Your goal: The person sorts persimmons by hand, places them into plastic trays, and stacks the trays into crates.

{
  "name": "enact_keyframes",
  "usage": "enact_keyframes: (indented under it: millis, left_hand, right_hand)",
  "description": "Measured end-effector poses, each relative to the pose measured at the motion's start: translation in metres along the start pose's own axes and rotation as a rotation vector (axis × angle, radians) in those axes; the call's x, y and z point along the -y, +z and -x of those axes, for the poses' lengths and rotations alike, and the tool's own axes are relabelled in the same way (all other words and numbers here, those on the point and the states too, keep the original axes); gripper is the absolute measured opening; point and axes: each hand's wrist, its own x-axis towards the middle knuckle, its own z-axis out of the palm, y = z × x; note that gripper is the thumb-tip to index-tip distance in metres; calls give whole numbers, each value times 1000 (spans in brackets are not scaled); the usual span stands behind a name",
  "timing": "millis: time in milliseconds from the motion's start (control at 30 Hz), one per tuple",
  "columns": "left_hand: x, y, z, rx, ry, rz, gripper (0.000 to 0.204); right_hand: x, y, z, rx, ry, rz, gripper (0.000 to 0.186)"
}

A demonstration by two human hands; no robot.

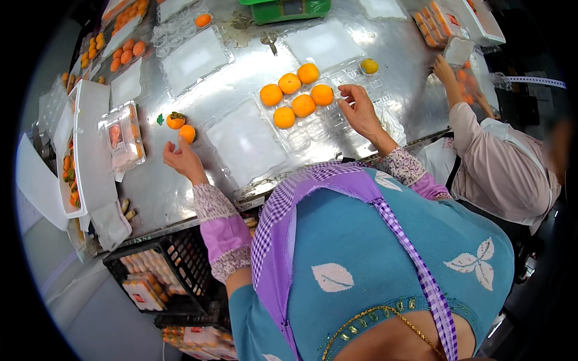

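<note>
My left hand [182, 159] reaches to an orange persimmon [187, 133], fingers apart and a fingertip at its lower left edge. A second persimmon [176, 120] with its dried leafy top lies behind it, beside a small green piece [160, 119]. My right hand [356, 108] is open just right of six orange fruits [303, 105], which sit in two rows in a clear cupped plastic tray [304, 137] with bare cups toward me. The tray's flat lid section [238, 144] lies between my hands. A yellow-green fruit [369, 65] sits behind my right hand.
Steel table [150, 198]; white foam box [95, 150] and closed pack [124, 139] at left; several trays [192, 63] and green container [283, 9] at back; black crate [186, 271] below. A co-worker [500, 162] at right handles a pack of fruit [465, 78].
</note>
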Motion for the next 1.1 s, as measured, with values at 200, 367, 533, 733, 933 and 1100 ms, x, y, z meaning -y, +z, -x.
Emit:
enact_keyframes:
  millis: [200,367,533,733,933,1100]
  left_hand:
    - [-9,-21,70,367,-126,125,35]
    - [-18,-26,86,438,-89,256,26]
    - [-18,-49,78,482,-148,351,22]
    - [-7,-107,65,470,-164,319,20]
    - [22,-164,46,399,-225,163,22]
    - [53,-200,6,417,-253,86,24]
  right_hand:
    - [0,5,-5,66,41,-29,33]
    - [-16,13,-14,103,19,-80,36]
    - [-4,16,-4,214,148,-176,40]
    - [8,47,13,445,158,-254,43]
    - [53,78,16,733,276,-331,44]
    - [77,123,-1,921,307,-416,44]
